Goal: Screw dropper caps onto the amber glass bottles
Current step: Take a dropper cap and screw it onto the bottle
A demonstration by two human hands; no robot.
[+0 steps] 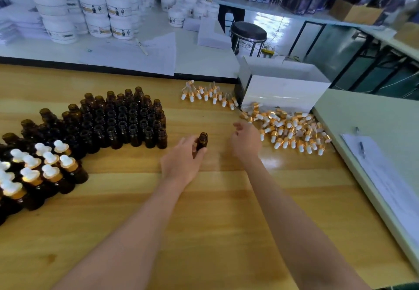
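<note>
My left hand [184, 159] grips one uncapped amber bottle [202, 141], upright on the wooden table [204, 221]. My right hand [246, 141] hovers with fingers apart and empty, just left of a big pile of gold-and-white dropper caps [292, 131]. A smaller group of dropper caps [208, 93] lies farther back. Many open amber bottles [122, 117] stand in a cluster at the left. Several capped bottles [36, 172] stand at the near left.
A white box [283, 90] lies on its side behind the cap pile. A pale green table [374, 126] with papers and a pen [362, 149] adjoins on the right. White tubs [95, 15] fill the back table; a black stool [248, 32] stands beyond.
</note>
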